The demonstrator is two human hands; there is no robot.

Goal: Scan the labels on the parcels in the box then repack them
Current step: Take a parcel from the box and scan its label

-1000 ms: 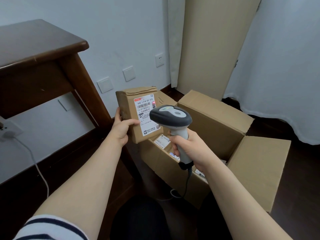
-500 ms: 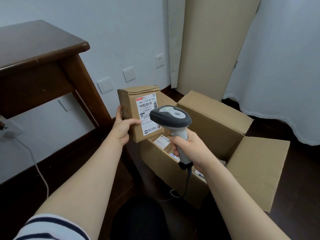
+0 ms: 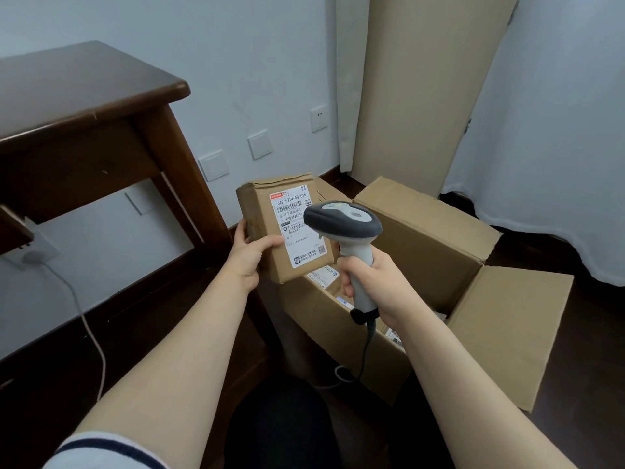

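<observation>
My left hand (image 3: 248,253) grips a small brown parcel (image 3: 267,228) by its left edge and holds it upright above the open cardboard box (image 3: 429,245). The parcel's white shipping label (image 3: 297,228) faces me. In my right hand (image 3: 375,279) is the handle of a grey and white barcode scanner (image 3: 341,220). The scanner's head sits just in front of the label's right side and covers part of it. Inside the box, more labelled parcels (image 3: 324,275) show below the held one, mostly hidden by my right arm.
A dark wooden table (image 3: 84,106) stands at the left, close to the parcel. The box's right flap (image 3: 507,336) lies open over the dark floor. A tall cardboard sheet (image 3: 419,89) leans against the wall behind, with white curtains (image 3: 558,130) at the right. The scanner's cable (image 3: 365,350) hangs down.
The parcel and the scanner have stayed almost in place; the parcel has shifted very slightly to the right, towards the scanner's head.
</observation>
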